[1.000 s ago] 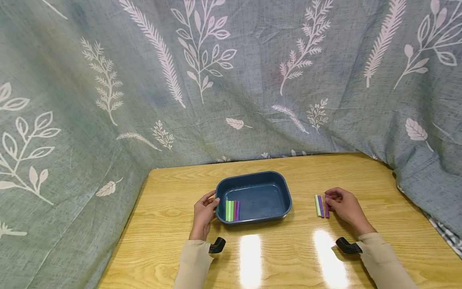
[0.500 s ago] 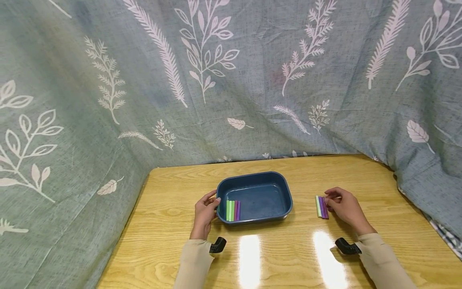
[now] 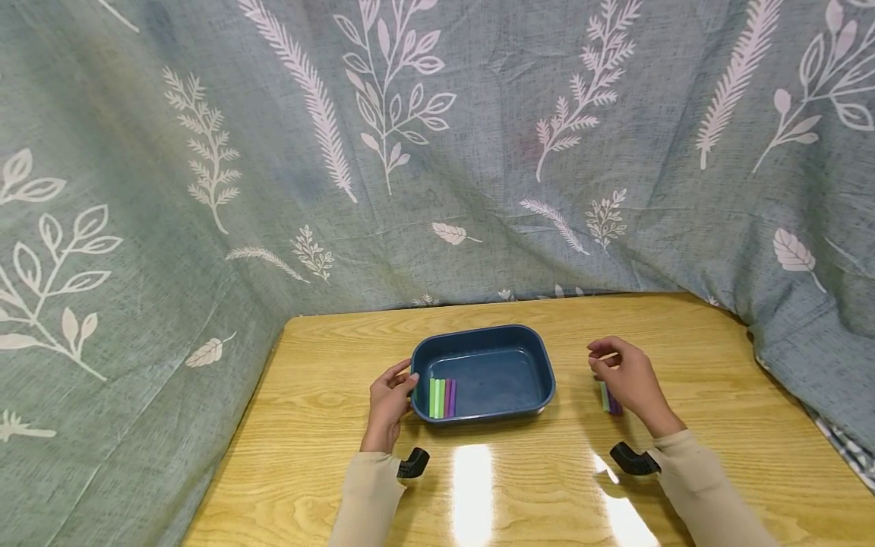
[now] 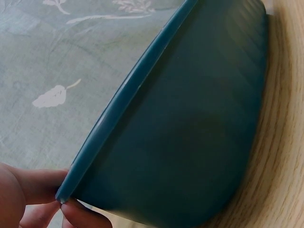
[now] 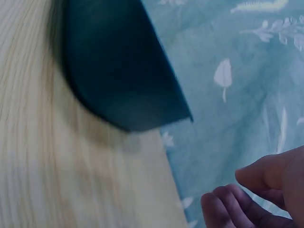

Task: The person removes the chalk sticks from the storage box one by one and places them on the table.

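Observation:
A dark blue rectangular plastic tub point(image 3: 502, 384) stands on the table. My left hand point(image 3: 390, 400) pinches its left rim between thumb and fingers; the left wrist view shows the thumb and fingers point(image 4: 85, 216) on either side of the rim. Several slim green and purple sticks point(image 3: 440, 399) lie side by side at the tub's left end. To the right of the tub, a light green stick point(image 3: 604, 396) and purple sticks point(image 3: 614, 407) lie together, partly hidden by my right hand point(image 3: 632, 384). That hand hovers over them, fingers loosely bent, nothing visible between thumb and fingers.
The wooden table point(image 3: 328, 342) spreads around the tub. A grey-green leaf-patterned cloth point(image 3: 410, 251) hangs behind it and at both sides. Each wrist carries a black mount point(image 3: 413, 463).
The right hand pushed the separate purple stick left against the other two, then let go, rose and moved left. The left hand kept its hold on the tub's rim.

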Demonstrator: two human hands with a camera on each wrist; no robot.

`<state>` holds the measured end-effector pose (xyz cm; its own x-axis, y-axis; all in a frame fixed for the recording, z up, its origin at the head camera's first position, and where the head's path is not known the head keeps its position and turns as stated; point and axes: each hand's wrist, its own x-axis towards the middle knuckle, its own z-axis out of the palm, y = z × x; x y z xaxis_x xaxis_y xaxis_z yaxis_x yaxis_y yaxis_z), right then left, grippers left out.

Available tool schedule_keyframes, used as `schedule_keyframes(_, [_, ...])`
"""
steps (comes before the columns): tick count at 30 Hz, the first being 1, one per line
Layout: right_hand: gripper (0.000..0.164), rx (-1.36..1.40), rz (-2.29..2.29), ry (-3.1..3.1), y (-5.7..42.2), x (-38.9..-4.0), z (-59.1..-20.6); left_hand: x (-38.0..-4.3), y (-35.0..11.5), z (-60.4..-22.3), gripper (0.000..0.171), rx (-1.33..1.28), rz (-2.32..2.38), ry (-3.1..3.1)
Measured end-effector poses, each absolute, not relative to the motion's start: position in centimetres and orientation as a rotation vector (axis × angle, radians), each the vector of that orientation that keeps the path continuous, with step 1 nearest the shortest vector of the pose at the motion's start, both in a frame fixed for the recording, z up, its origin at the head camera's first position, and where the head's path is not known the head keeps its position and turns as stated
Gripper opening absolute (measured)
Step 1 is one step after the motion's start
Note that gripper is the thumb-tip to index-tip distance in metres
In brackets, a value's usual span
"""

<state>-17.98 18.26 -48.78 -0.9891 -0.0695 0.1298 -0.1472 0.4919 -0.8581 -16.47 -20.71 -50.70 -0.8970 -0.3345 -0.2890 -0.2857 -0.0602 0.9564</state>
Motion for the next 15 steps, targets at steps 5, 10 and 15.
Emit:
schedule_keyframes(5, [0.020,0.240,1.602,-2.563,16.3,-18.4,-48.2,-16.5,-20.8,-50.7,0.037,0.727,-2.138,-2.139])
schedule_keyframes(10, [0.018,0.260,1.636,-2.532,14.4,-18.8,-47.9,-16.6,-20.8,-50.8,0.036,0.735,-2.135,-2.135])
schedule_keyframes(15, [0.017,0.287,1.688,-2.494,12.6,-18.9,-47.5,-16.6,-20.8,-50.9,0.037,0.720,-2.140,-2.131])
